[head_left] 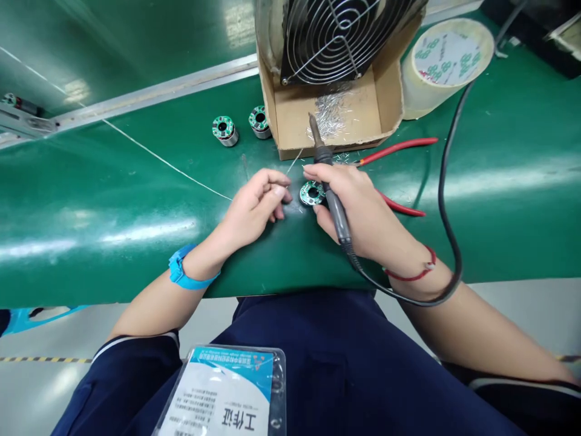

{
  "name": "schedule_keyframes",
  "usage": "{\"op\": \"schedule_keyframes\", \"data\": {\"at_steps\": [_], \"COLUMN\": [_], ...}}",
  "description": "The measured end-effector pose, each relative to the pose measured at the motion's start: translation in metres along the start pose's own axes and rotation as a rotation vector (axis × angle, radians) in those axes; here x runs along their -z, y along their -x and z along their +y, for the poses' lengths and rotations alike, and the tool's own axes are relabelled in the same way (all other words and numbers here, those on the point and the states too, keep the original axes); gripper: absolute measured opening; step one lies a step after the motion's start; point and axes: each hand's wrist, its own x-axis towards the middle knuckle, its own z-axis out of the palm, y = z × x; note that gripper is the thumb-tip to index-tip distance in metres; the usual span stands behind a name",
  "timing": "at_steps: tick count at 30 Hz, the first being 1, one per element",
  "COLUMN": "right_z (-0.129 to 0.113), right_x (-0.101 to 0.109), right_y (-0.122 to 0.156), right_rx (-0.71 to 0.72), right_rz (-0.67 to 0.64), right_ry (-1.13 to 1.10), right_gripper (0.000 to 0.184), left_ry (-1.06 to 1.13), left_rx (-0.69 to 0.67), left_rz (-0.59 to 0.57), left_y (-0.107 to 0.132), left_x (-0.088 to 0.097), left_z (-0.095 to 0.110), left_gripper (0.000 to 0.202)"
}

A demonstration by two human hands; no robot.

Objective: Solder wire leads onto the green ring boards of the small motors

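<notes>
My left hand [258, 203] is closed in a pinch on a thin solder wire [295, 161], whose end sticks out up and to the right. The wire's tail trails off to the left across the green bench. In my right hand [356, 203] is a soldering iron [336, 209], its tip pointing up over the cardboard box's front wall. Between the hands stands a small round motor with a green circuit board [311, 192] on top. Fingers of my right hand are beside it; whether they grip it I cannot tell.
A fan with a wire guard [340, 39] stands in a cardboard box [318, 148] holding cut wire bits [333, 112]. Two similar motors [226, 131] sit left of it. Red-handled pliers [399, 148] lie to the right, below a tape roll [447, 66]. The iron's black cable [442, 181] loops over my right forearm.
</notes>
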Motion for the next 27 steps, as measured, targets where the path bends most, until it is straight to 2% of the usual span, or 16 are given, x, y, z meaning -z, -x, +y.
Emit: {"op": "schedule_keyframes", "data": {"at_steps": [2,6,8,11,15,22,27], "right_z": [-0.002,-0.006,-0.006,-0.007,-0.010,-0.013,-0.011], "right_x": [0.006,0.015,0.016,0.016,0.016,0.014,0.014], "right_y": [0.004,0.023,0.034,0.047,0.056,0.056,0.058], "right_rx": [-0.010,-0.079,-0.120,-0.197,-0.226,-0.251,-0.174], "right_rz": [0.054,0.344,0.469,0.569,0.613,0.580,0.579], "right_ry": [-0.063,-0.238,-0.314,-0.387,-0.415,-0.402,-0.273], "right_gripper": [0.054,0.047,0.035,0.021,0.016,0.016,0.019], "left_ry": [-0.079,-0.426,-0.511,-0.569,-0.605,-0.605,-0.584], "left_rx": [-0.028,-0.137,-0.149,-0.133,-0.116,-0.136,-0.146], "left_rz": [0.050,0.080,0.062,0.070,0.126,0.143,0.137], "left_y": [0.000,0.004,0.006,0.007,0.007,0.007,0.007], "left_x": [0.006,0.010,0.008,0.005,0.003,0.002,-0.005], "left_z": [0.004,0.017,0.020,0.020,0.020,0.021,0.020], "left_gripper": [0.016,0.016,0.018,0.018,0.018,0.018,0.018]}}
